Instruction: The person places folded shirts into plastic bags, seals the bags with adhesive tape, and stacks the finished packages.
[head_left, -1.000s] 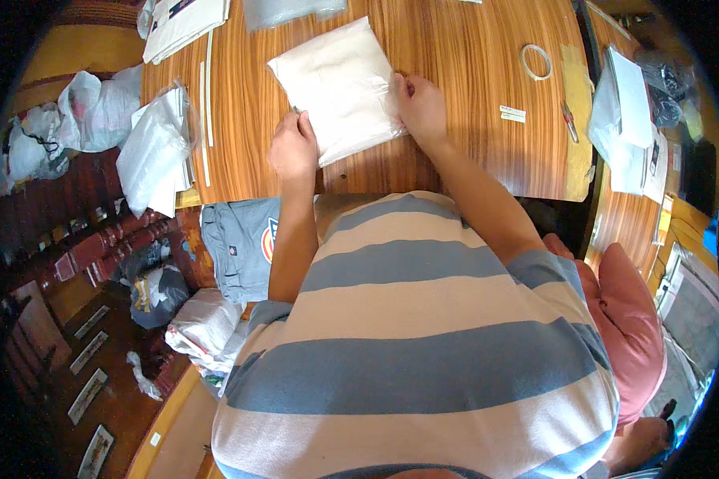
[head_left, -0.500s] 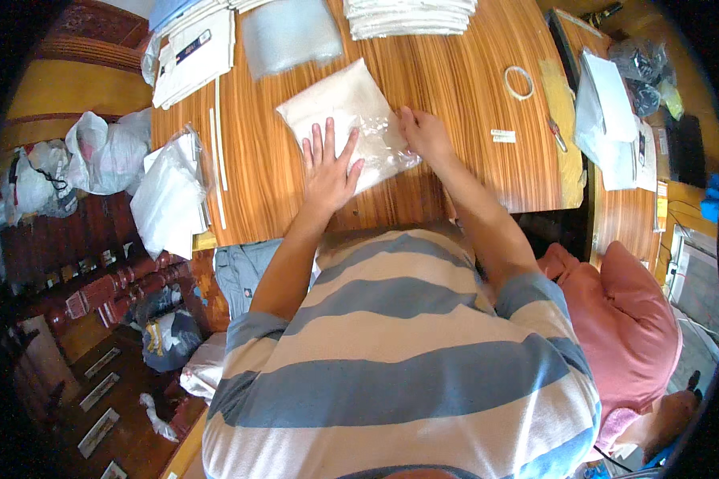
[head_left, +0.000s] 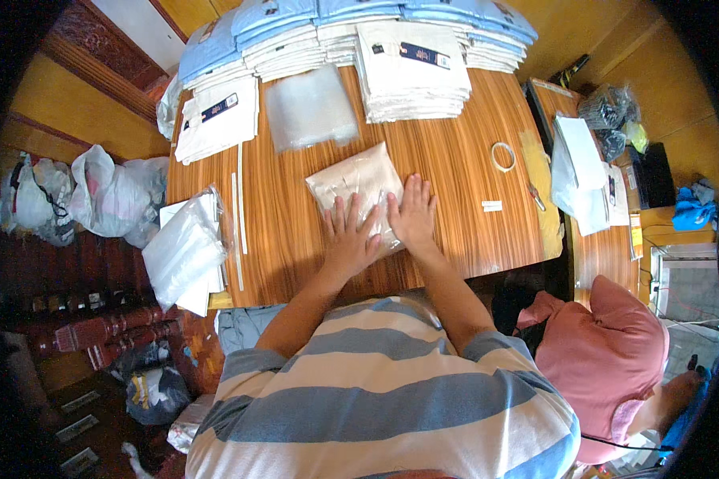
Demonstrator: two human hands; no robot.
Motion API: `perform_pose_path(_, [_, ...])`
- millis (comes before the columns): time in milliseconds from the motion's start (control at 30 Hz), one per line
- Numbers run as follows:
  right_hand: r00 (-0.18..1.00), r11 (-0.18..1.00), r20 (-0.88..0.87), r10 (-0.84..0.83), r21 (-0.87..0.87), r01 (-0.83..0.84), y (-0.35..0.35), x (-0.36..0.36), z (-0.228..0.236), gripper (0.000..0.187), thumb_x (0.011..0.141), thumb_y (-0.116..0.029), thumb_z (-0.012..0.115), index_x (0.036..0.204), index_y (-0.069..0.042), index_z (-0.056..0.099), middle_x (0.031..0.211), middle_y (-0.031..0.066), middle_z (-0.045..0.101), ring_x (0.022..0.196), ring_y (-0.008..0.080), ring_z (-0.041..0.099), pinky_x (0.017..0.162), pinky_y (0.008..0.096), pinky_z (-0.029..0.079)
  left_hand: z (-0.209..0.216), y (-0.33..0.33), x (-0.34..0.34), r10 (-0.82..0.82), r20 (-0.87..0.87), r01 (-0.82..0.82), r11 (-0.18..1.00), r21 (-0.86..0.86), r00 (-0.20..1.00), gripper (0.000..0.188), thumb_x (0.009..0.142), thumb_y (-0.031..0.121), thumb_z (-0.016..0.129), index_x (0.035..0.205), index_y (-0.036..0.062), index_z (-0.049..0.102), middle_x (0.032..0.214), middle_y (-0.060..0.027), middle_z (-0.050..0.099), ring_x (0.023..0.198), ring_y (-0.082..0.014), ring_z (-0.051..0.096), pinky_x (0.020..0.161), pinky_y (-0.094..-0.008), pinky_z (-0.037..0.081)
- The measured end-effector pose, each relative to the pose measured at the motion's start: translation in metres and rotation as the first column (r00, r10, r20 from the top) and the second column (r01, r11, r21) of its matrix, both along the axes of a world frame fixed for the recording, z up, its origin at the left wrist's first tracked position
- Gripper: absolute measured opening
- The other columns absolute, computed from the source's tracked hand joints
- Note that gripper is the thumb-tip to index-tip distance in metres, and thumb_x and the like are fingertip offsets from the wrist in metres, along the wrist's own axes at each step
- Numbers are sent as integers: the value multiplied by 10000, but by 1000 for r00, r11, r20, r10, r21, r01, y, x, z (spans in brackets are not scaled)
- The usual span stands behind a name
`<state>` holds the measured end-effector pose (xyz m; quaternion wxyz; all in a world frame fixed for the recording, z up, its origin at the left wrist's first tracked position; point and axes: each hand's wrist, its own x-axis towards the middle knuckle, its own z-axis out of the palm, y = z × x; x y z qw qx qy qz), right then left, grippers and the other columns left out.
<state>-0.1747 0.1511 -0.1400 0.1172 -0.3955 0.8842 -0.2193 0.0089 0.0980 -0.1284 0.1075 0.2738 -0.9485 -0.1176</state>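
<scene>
A folded beige garment in a clear plastic bag [head_left: 358, 172] lies at a slant on the wooden table in front of me. My left hand [head_left: 350, 238] rests flat on its near part, with the fingers spread. Along the bag's right edge lies my right hand [head_left: 413, 214], its fingers stretched out and pointing away from me. Neither hand grips anything. The near corner of the bag is partly hidden under my hands.
Beyond the bag lie a pile of clear plastic bags [head_left: 311, 108], stacked white folded garments [head_left: 415, 84] and a white garment pile [head_left: 216, 120]. A tape roll [head_left: 502, 156], a small white label strip [head_left: 492, 206] and a red-handled cutter [head_left: 537, 198] lie right. Plastic sheets [head_left: 185, 251] overhang the left edge.
My right hand has opened from its closed hold at the bag's right edge and now lies flat there. My left hand stays on the bag. The view has tilted up, showing more stacks.
</scene>
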Motion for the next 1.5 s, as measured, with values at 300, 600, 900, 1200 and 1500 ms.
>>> perform_pose_path(300, [821,831,-248,514,-92,-549,51,34,29,613,1005,-363,621,1531,-78,487,1604,221,421,1495,428,375,1203,583,313,22,-100,30,-736,104,734,676,64,669,803,903,503,701,1609,270,397,1712,-118,257,1607,-356,143,1296,-586,74])
perform_pose_path(600, [855,911,-353,380,-18,-412,30,35,36,557,1009,-352,619,1495,-97,523,1530,185,485,1337,417,485,1106,550,409,7,1,13,16,60,-23,994,105,998,861,892,358,692,1609,40,337,1696,-221,219,1582,-461,132,1227,-714,99])
perform_pose_path(900, [929,943,-163,332,50,-328,8,24,46,733,1047,-537,448,1610,-72,387,1730,194,187,1576,510,108,1257,626,105,51,-58,-18,-182,236,144,975,172,954,908,874,423,664,1627,43,327,1737,-178,151,1607,-441,34,1200,-770,41])
perform_pose_path(1200, [899,897,-98,427,177,-406,1,19,11,908,981,-696,441,1621,-58,351,1741,191,154,1599,475,53,1260,636,65,-8,-36,-22,-27,226,33,999,-21,974,772,966,467,508,1630,104,359,1749,-169,150,1597,-482,58,1159,-810,14])
perform_pose_path(1500, [894,863,33,448,248,-441,-5,13,4,941,952,-689,481,1641,-72,307,1752,177,110,1605,463,17,1253,652,5,-20,-38,-25,-10,265,1,999,34,964,720,979,510,476,1597,144,419,1735,-161,203,1588,-500,80,1135,-830,9])
